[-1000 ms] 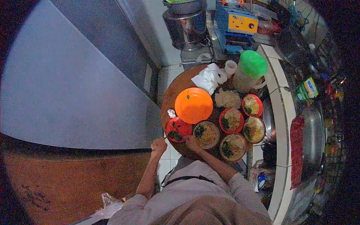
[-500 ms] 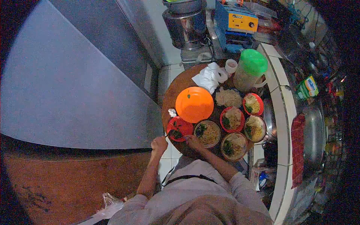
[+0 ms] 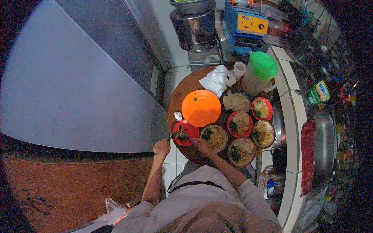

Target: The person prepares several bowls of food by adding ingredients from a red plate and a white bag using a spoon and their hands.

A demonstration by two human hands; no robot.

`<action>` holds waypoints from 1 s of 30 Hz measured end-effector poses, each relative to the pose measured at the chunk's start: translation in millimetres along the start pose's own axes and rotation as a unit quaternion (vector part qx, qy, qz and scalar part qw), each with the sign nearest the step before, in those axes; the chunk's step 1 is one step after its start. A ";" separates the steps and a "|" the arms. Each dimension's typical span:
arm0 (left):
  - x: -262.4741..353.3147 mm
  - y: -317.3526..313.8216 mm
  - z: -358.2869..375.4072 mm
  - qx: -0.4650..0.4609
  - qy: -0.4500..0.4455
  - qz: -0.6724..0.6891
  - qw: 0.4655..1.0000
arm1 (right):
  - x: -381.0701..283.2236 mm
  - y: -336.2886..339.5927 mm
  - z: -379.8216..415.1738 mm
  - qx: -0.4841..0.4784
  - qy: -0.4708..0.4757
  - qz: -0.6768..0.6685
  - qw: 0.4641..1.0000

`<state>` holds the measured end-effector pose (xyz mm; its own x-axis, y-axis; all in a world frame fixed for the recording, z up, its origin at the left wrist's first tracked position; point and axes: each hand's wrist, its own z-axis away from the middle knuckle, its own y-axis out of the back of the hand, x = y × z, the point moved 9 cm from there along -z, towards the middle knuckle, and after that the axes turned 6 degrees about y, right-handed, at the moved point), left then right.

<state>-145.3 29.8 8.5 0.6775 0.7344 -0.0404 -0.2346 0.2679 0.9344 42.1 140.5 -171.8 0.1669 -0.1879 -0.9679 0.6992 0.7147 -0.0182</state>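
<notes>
My left hand (image 3: 161, 148) is closed around a thin utensil whose dark end reaches over the red plate (image 3: 194, 131). Its exact kind is too small to tell. From the other side my right hand (image 3: 201, 146) grips a second slim utensil, its tip also over that plate. Dark green leafy vegetables (image 3: 181, 135) lie on the red plate between the two tips. Just right of it is a bowl of noodles (image 3: 218, 139) with greens on one side. An orange plate (image 3: 201, 110), bare apart from a bit of leaf, sits behind.
Several more noodle bowls (image 3: 241, 152) crowd the right of the round wooden table (image 3: 178, 93). Farther back are a bag of crackers (image 3: 237, 101), white tissue (image 3: 213, 80), a cup (image 3: 239, 69) and a green-lidded pitcher (image 3: 263, 66). A tiled ledge (image 3: 289, 112) borders the right.
My left hand has shifted slightly left and up, and the right hand slightly up. The greens on the red plate are more spread between the utensil tips.
</notes>
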 end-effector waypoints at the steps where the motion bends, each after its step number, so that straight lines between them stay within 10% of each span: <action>1: -0.7 -3.7 -2.4 0.001 -0.007 -0.003 1.000 | -2.7 2.3 3.7 -0.005 -0.015 0.008 1.000; 6: 5.3 15.1 1.8 0.037 0.001 0.061 0.997 | -0.9 20.0 0.9 -0.002 0.046 0.020 0.999; 8: 12.7 22.7 2.6 0.045 -0.011 0.076 0.996 | -38.4 44.9 8.6 0.035 0.269 0.085 0.959; 9: 18.2 28.4 4.5 0.044 -0.013 0.077 0.996 | -50.5 57.2 17.1 0.037 0.268 0.087 0.959; 11: 25.1 36.8 9.6 0.041 0.009 0.109 0.993 | -39.0 86.5 45.4 0.034 -0.057 0.006 0.998; 15: 42.6 32.0 13.0 0.056 -0.021 0.130 0.990 | -71.6 145.9 84.3 0.141 -0.075 -0.057 0.985; 17: 54.1 32.3 16.7 0.023 -0.028 0.141 0.989 | -68.8 181.9 86.8 0.197 0.102 -0.041 0.974; 21: 73.4 33.2 26.1 0.025 -0.043 0.166 0.985 | -98.5 194.3 105.8 0.176 0.099 0.058 0.978; 23: 84.1 30.2 29.6 0.040 -0.100 0.195 0.975 | -114.8 185.6 110.2 0.128 0.166 0.333 0.919; 27: 89.6 29.9 35.1 0.025 -0.092 0.138 0.986 | -98.7 150.4 123.5 0.092 0.040 0.148 0.984; 30: 82.0 21.9 33.6 0.037 -0.075 0.175 0.981 | -137.1 116.8 133.0 0.083 0.258 0.394 0.878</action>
<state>-71.5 74.9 37.5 0.6608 0.6716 0.3352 -0.4233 -0.0353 0.9053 193.4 160.2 -7.9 0.3367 0.6823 -0.6489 0.6069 0.3697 0.7036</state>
